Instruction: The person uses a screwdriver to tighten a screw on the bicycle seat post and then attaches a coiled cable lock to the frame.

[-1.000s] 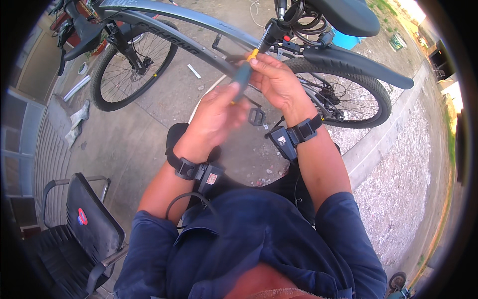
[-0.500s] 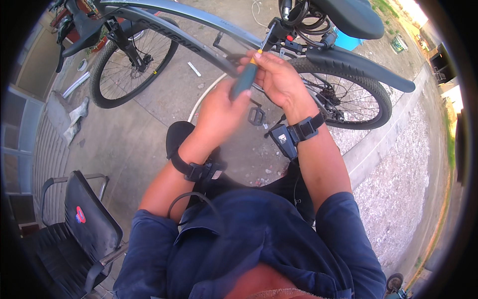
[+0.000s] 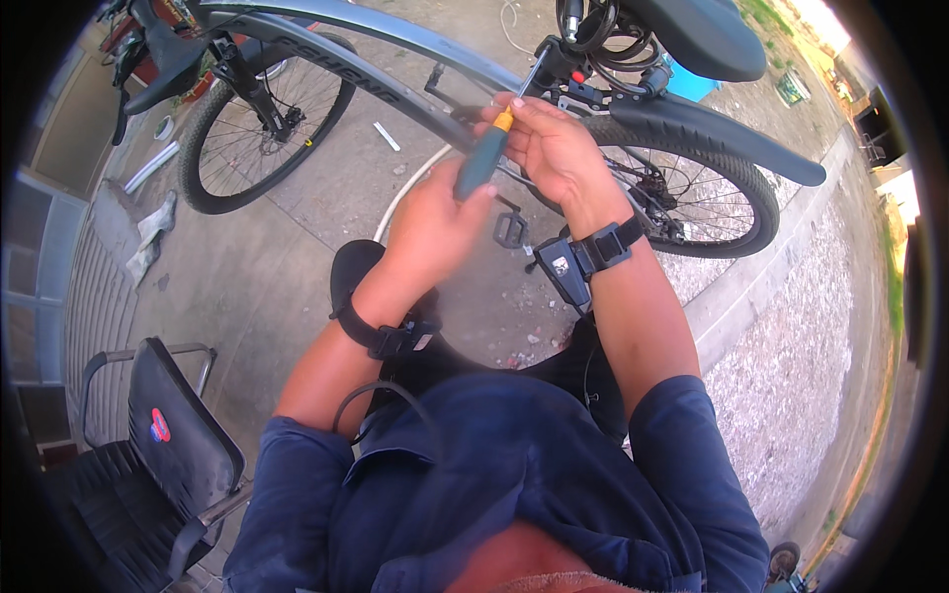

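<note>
Nearby, a coiled black cable [image 3: 596, 47] sits between screwdriver [image 3: 482, 162] and saddle [image 3: 698, 40].

**Fingers regrip the dark green-handled screwdriver [image 3: 482, 163]**

A second ago the bare left hand [image 3: 430, 227] had its thumb laid across the handle; now that thumb sits lower, near the handle's bottom end, and more green shows above it. The handle's motion blur has eased. The bare right hand's [image 3: 559, 153] thumb, earlier at the yellow collar [image 3: 505, 119], is now on the slim metal shank [image 3: 531, 79] above it. The boxy black device [image 3: 395, 342] strapped to the left wrist has rolled, showing less of its pale sticker. The black bicycle saddle [image 3: 707, 44] appears slightly farther right.
</note>
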{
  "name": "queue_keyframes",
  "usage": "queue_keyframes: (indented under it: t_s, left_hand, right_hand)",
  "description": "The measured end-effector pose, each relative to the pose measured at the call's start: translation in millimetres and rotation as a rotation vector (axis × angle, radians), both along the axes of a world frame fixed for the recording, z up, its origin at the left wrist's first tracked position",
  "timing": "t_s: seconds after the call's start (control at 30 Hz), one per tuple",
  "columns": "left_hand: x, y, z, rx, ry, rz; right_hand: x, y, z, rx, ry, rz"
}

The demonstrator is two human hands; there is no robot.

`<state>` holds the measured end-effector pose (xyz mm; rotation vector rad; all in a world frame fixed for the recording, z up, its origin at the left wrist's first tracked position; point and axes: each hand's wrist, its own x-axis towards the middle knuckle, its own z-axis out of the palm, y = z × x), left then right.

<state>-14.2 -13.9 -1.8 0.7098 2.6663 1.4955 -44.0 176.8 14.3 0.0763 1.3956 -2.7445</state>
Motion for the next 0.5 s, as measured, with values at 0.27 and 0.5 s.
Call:
queue_keyframes:
  t_s: [0.27, 0.5]
  left_hand:
    - [17.2, -4.6, 3.2, 0.553, -0.743, -0.069]
    - [17.6, 2.0, 3.6, 0.735, -0.958, -0.06]
  right_hand:
    - [2.1, -4.0, -1.1, 0.116, -0.034, -0.002]
    - [-2.0, 0.3, -11.1, 0.108, -0.075, -0.027]
